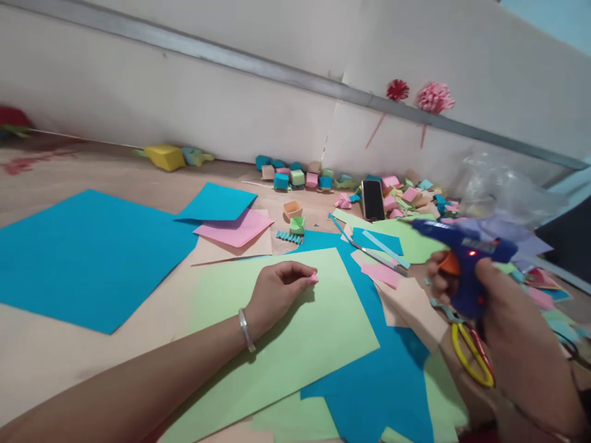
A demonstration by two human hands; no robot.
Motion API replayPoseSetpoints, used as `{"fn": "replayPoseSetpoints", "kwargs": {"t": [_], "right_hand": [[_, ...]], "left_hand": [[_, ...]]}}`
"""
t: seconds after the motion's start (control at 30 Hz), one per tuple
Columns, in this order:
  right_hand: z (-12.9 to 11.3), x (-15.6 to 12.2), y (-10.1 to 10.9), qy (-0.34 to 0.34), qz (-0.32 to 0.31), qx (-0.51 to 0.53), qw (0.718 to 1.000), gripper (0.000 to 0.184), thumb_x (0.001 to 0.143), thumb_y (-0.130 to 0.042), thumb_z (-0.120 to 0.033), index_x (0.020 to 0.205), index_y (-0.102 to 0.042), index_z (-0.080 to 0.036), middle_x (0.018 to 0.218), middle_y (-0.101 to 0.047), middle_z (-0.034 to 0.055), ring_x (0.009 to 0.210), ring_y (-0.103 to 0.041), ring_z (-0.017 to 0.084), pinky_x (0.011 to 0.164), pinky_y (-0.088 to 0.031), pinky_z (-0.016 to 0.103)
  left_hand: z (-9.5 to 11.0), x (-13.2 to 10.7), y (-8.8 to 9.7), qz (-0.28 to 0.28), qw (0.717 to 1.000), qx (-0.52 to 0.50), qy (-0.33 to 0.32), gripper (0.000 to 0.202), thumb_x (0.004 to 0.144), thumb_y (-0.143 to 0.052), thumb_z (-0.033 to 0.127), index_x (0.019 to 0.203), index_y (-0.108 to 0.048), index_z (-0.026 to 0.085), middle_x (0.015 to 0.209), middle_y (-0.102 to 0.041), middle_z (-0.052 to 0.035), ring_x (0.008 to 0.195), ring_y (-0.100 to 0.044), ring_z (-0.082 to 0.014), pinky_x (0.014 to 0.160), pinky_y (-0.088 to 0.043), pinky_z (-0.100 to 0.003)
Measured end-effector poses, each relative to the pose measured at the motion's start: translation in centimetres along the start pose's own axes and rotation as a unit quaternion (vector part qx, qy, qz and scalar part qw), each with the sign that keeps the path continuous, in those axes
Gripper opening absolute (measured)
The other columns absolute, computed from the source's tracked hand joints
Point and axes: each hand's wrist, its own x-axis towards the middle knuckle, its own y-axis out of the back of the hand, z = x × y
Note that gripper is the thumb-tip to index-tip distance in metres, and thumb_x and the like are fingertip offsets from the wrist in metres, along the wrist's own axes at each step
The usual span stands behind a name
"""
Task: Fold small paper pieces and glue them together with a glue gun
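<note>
My left hand (pixel 279 292) rests over a light green paper sheet (pixel 332 332), its thumb and forefinger pinching a small pink paper piece (pixel 314 279). My right hand (pixel 498 314) is wrapped round a blue hot glue gun (pixel 468 246) with an orange trigger; a red light glows on its side. The gun is raised on the right, its nozzle pointing left, slightly blurred. Beyond my left hand stand a small green paper box (pixel 298 225), an orange paper box (pixel 292 210) and a fringed blue strip (pixel 290 237).
Blue sheets (pixel 92 258) lie left. Yellow-handled scissors (pixel 471 357) sit below the glue gun, and a phone (pixel 372 200) is near the wall. Several small paper boxes (pixel 297 178) line the back, beside a heap of paper pieces (pixel 415 197) and a clear plastic bag (pixel 492 184).
</note>
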Motion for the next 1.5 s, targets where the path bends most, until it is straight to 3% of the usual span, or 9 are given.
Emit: {"fn": "replayPoseSetpoints", "kwargs": {"t": [0.1, 0.17, 0.23, 0.37, 0.53, 0.8, 1.13, 1.5], "right_hand": [[0.0, -1.6, -3.8, -0.030, -0.069, 0.013, 0.997, 0.050, 0.085, -0.050, -0.060, 0.116, -0.064, -0.024, 0.104, -0.070, 0.0130, 0.080, -0.067, 0.027, 0.059, -0.054, 0.037], [0.2, -2.2, -5.2, -0.029, -0.095, 0.002, 0.995, 0.045, 0.077, -0.063, -0.058, 0.108, -0.069, -0.024, 0.098, -0.071, 0.0123, 0.080, -0.067, 0.029, 0.062, -0.055, 0.037], [0.6, -2.7, -5.9, -0.028, -0.114, -0.030, 0.993, 0.041, 0.075, -0.065, -0.058, 0.102, -0.072, -0.028, 0.094, -0.072, 0.0108, 0.084, -0.067, 0.030, 0.068, -0.057, 0.038], [1.6, -2.8, -6.1, -0.031, -0.150, -0.109, 0.982, 0.040, 0.078, -0.058, -0.062, 0.096, -0.075, -0.030, 0.094, -0.073, 0.0094, 0.088, -0.067, 0.031, 0.076, -0.057, 0.041], [3.0, -2.7, -6.5, -0.060, -0.196, -0.086, 0.975, 0.052, 0.082, -0.050, -0.066, 0.098, -0.075, -0.024, 0.098, -0.073, 0.0106, 0.091, -0.067, 0.029, 0.082, -0.057, 0.040], [3.6, -3.3, -6.5, -0.079, -0.171, -0.065, 0.980, 0.051, 0.081, -0.052, -0.065, 0.100, -0.075, -0.024, 0.101, -0.073, 0.0116, 0.095, -0.067, 0.030, 0.085, -0.057, 0.038], [4.6, -3.3, -6.5, -0.081, -0.180, -0.080, 0.977, 0.048, 0.083, -0.054, -0.062, 0.105, -0.073, -0.023, 0.106, -0.073, 0.0104, 0.099, -0.067, 0.029, 0.082, -0.058, 0.034], [4.1, -3.1, -6.2, -0.014, -0.184, -0.161, 0.970, 0.047, 0.086, -0.051, -0.058, 0.102, -0.074, -0.021, 0.101, -0.075, 0.0084, 0.091, -0.070, 0.026, 0.075, -0.059, 0.028]], "left_hand": [[-0.2, 0.3, 0.2, 0.021, 1.000, -0.012, 0.003, 0.020, 0.063, -0.080, 0.027, 0.074, -0.073, 0.012, 0.087, -0.075, -0.0097, 0.070, -0.067, -0.0175, 0.061, -0.060, -0.029], [-0.4, 0.4, 0.2, 0.027, 0.999, -0.016, 0.006, 0.017, 0.064, -0.079, 0.026, 0.073, -0.072, 0.012, 0.087, -0.074, -0.0096, 0.071, -0.067, -0.0174, 0.063, -0.060, -0.029], [-0.6, 0.6, 0.2, 0.026, 0.999, -0.016, 0.010, 0.014, 0.066, -0.077, 0.024, 0.072, -0.072, 0.012, 0.088, -0.074, -0.0091, 0.072, -0.067, -0.0170, 0.064, -0.060, -0.029], [-0.8, 0.6, 0.1, 0.021, 1.000, -0.013, 0.015, 0.011, 0.067, -0.073, 0.022, 0.074, -0.072, 0.013, 0.089, -0.074, -0.0090, 0.075, -0.068, -0.0183, 0.065, -0.060, -0.030], [-0.6, 0.6, 0.1, 0.007, 1.000, -0.003, 0.013, 0.007, 0.068, -0.071, 0.019, 0.073, -0.073, 0.014, 0.092, -0.075, -0.0089, 0.078, -0.069, -0.0187, 0.069, -0.059, -0.029], [-0.8, 0.5, 0.1, -0.008, 1.000, -0.002, 0.014, 0.009, 0.070, -0.068, 0.017, 0.076, -0.075, 0.013, 0.091, -0.075, -0.0096, 0.073, -0.069, -0.0186, 0.066, -0.060, -0.031], [-0.6, 0.6, 0.0, -0.012, 1.000, 0.012, 0.006, 0.011, 0.068, -0.066, 0.013, 0.073, -0.076, 0.014, 0.083, -0.076, -0.0088, 0.083, -0.071, -0.0210, 0.075, -0.058, -0.030], [-0.8, 0.6, 0.1, -0.008, 1.000, 0.023, 0.012, 0.013, 0.066, -0.066, 0.010, 0.070, -0.076, 0.016, 0.081, -0.076, -0.0064, 0.078, -0.071, -0.0192, 0.073, -0.058, -0.028]]}}
